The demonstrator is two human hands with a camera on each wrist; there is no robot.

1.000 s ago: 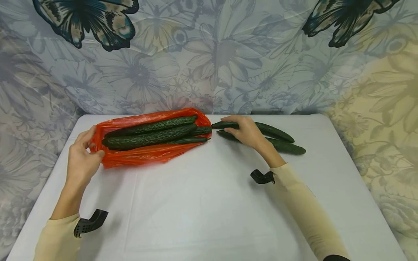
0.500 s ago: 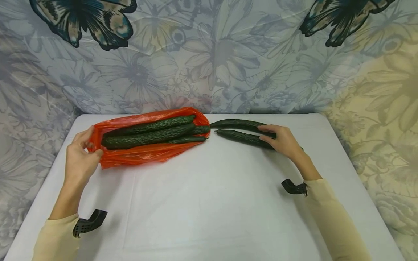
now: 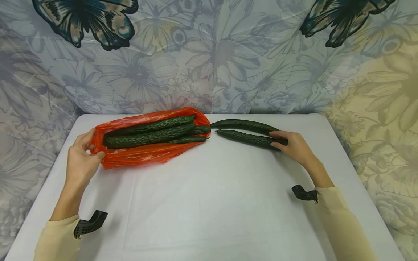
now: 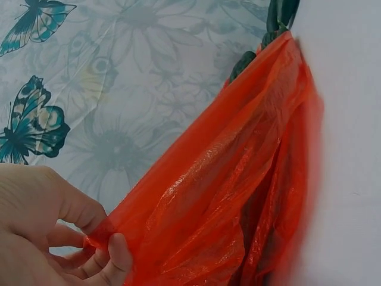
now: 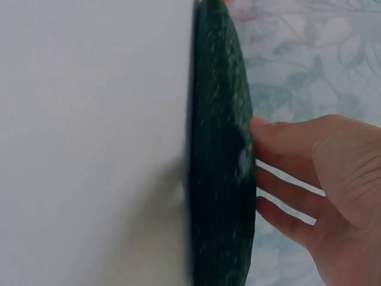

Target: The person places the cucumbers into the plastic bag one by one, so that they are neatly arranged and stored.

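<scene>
My left hand (image 3: 81, 156) pinches the left edge of a red plastic bag (image 3: 140, 156) and holds its mouth spread. In the left wrist view the bag's film (image 4: 196, 196) stretches away from the thumb and curled fingers. Several dark green cucumbers (image 3: 153, 136) lie lengthwise in the bag. To its right, two more cucumbers lie side by side: a far one (image 3: 243, 124) and a near one (image 3: 246, 139). My right hand (image 3: 297, 148) grips at their right end, fingers over the far one. In the right wrist view the fingers pass behind a cucumber (image 5: 220, 161), partly hidden.
A white-covered table (image 3: 202, 210) carries everything. Behind it hangs a flowered cloth (image 3: 225, 61) with butterfly prints, close to the table's far edge. The bag's closed right end nearly meets the tips of the two loose cucumbers.
My right hand has moved right along the two loose cucumbers, from near their left tips to their right end. The left hand and the bag stay almost still.
</scene>
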